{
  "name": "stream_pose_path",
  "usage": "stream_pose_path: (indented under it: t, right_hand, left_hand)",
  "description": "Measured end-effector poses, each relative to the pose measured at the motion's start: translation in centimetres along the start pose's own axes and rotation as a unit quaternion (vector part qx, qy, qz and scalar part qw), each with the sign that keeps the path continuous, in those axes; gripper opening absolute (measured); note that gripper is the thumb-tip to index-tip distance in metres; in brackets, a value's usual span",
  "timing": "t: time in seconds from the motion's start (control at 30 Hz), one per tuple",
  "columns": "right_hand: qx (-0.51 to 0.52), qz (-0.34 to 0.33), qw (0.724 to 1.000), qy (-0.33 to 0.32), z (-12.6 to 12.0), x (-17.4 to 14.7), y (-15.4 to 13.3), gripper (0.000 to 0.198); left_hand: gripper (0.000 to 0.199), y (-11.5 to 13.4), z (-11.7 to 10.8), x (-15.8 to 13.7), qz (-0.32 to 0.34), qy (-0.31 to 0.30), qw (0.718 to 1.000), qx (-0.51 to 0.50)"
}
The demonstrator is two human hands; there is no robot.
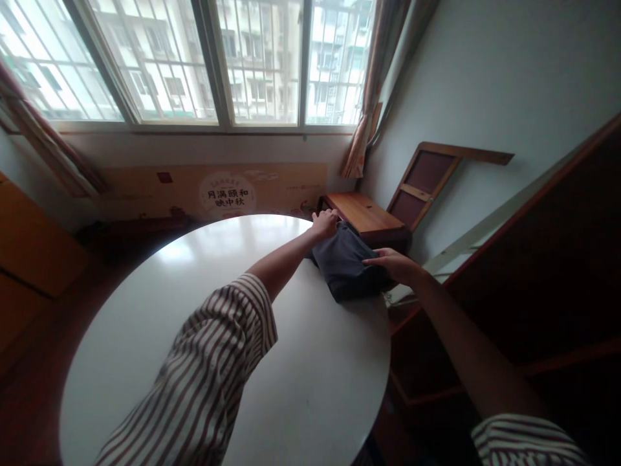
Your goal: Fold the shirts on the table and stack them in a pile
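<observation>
A dark grey cloth bag or folded garment (347,262) lies at the far right edge of the round white table (194,336); its exact kind does not show. My left hand (325,224) reaches across the table, its fingers closed on the cloth's far upper end. On the near right side, my right hand (394,264) pinches the cloth between thumb and fingers. The cloth is bunched and slopes down between both hands, with its lower part resting on the tabletop.
Past the table's far right stands a small wooden cabinet (363,213), with a wooden frame panel (427,178) leaning on the wall. Dark wooden shelving (533,291) rises close on the right. A printed banner (272,188) runs below the barred windows.
</observation>
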State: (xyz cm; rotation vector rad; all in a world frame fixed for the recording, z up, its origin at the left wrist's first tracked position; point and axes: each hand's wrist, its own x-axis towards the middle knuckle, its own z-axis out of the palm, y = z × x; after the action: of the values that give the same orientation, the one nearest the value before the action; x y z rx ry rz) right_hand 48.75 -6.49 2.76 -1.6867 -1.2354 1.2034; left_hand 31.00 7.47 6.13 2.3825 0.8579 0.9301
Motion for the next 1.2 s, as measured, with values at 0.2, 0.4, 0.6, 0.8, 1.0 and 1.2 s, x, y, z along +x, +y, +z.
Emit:
stream_pose_path:
  t: [0.2, 0.4, 0.6, 0.8, 1.0, 1.2]
  right_hand:
    - [-0.317, -0.224, 0.899, 0.205, -0.2, 1.9, -3.2, 0.034]
    - [-0.446, -0.234, 0.864, -0.008, 5.6, 7.3, -5.9, 0.041]
    - [-0.468, -0.174, 0.866, 0.000, 7.9, 11.1, -5.1, 0.056]
    - [-0.469, -0.181, 0.861, 0.075, 9.8, 11.2, -8.4, 0.057]
    - [-0.349, -0.429, 0.818, 0.157, 16.8, 3.6, -6.4, 0.019]
    - [-0.336, -0.448, 0.828, -0.011, 22.2, 1.0, 1.4, 0.027]
  left_hand:
    - [0.050, 1.7, 5.2, -8.8, 0.058, -0.059, 0.980, 0.181]
    - [0.077, 2.0, 8.4, -13.5, 0.058, -0.081, 0.969, 0.228]
    - [0.070, 1.7, 9.9, -14.4, 0.104, -0.059, 0.969, 0.218]
    - [0.054, 3.5, 7.7, -18.7, 0.204, -0.120, 0.955, 0.180]
    - [0.020, 0.9, -2.3, -26.1, 0.224, -0.053, 0.968, 0.096]
    - [0.039, -7.0, -8.0, -30.7, 0.006, 0.045, 0.992, 0.116]
